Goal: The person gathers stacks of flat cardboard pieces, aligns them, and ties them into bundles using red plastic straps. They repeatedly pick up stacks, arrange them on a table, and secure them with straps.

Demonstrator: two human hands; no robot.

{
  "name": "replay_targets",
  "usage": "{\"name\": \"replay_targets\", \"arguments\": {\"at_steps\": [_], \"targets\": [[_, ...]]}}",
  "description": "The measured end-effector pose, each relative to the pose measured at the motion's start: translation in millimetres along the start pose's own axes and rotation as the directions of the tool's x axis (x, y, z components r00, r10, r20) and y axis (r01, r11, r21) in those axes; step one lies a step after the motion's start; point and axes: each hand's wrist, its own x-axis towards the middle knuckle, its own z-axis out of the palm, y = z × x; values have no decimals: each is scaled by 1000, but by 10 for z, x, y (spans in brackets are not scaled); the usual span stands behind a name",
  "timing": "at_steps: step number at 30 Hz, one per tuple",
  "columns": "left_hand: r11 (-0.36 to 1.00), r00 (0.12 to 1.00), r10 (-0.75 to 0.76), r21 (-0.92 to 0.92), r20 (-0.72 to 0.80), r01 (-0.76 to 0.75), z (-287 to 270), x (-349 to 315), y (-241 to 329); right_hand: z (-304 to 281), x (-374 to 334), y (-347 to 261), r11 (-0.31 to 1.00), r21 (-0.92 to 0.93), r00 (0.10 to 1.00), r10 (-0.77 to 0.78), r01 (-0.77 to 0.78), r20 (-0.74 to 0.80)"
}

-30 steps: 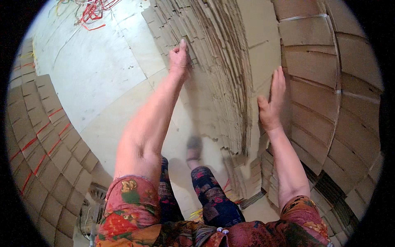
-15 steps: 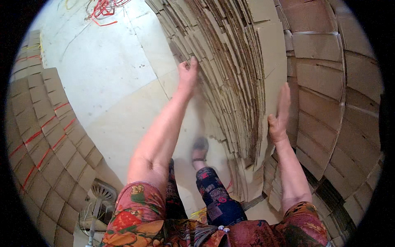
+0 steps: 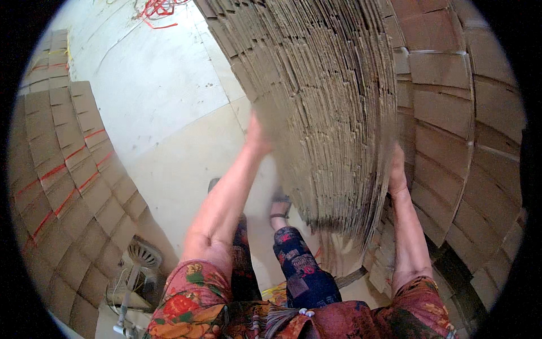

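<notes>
A tall stack of flat cardboard sheets [image 3: 322,107] stands in front of me, its many brown edges facing up. My left hand [image 3: 258,134] presses against its left side, blurred, with the fingers partly hidden. On the opposite side my right hand [image 3: 397,169] lies along the stack, its fingertips hidden by the cardboard. Between them the two hands hold the stack. Its near lower end is ragged and blurred, above the pale floor by my foot.
Bundled cardboard [image 3: 73,164] with red straps rises at the left. More stacked cardboard [image 3: 440,113] forms a wall at the right. Red strapping [image 3: 158,10] lies on the floor [image 3: 186,141] at the far left. A grey slotted fixture [image 3: 144,254] stands at lower left.
Both hands have come down along the stack's sides, and the right hand has moved onto it. The stack has turned: its edges spread wider, and the flat face at right is hidden.
</notes>
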Motion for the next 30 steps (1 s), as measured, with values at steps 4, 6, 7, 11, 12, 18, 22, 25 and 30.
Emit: {"name": "replay_targets", "arguments": {"at_steps": [4, 6, 7, 11, 12, 18, 22, 25, 30], "targets": [[1000, 999, 15, 26, -33, -14, 282, -590, 311, 141, 7, -152, 995, -99, 993, -4, 15, 118], [988, 991, 126, 96, -49, -121, 324, -918, 550, 293, 13, -270, 995, -99, 988, 24, -9, 155], [977, 982, 179, 131, -53, -171, 315, -1077, 671, 392, 36, -258, 997, -74, 983, -14, 28, 183], [956, 952, 272, 158, -143, -249, 218, -1884, 1280, 979, 61, -412, 987, 35, 945, -161, 157, 283], [940, 934, 307, 210, -182, -268, 350, -2128, 1420, 1149, 35, -479, 985, 98, 940, -163, 140, 299], [854, 802, 469, 422, -370, -305, 195, -2917, 1871, 1903, 193, -548, 933, 354, 869, -225, 63, 440], [886, 789, 412, 403, -455, -231, -287, -2843, 1884, 2357, 238, 387, 861, 493, 880, -132, -127, 456], [930, 789, 313, 339, -529, -142, -886, -2561, 1784, 2725, 238, 770, 833, 472, 886, 45, -288, 461], [860, 818, 160, 485, -553, 159, -2425, -2132, 1172, 3153, 105, 1474, 867, -1, 830, 478, -499, 288]]}}
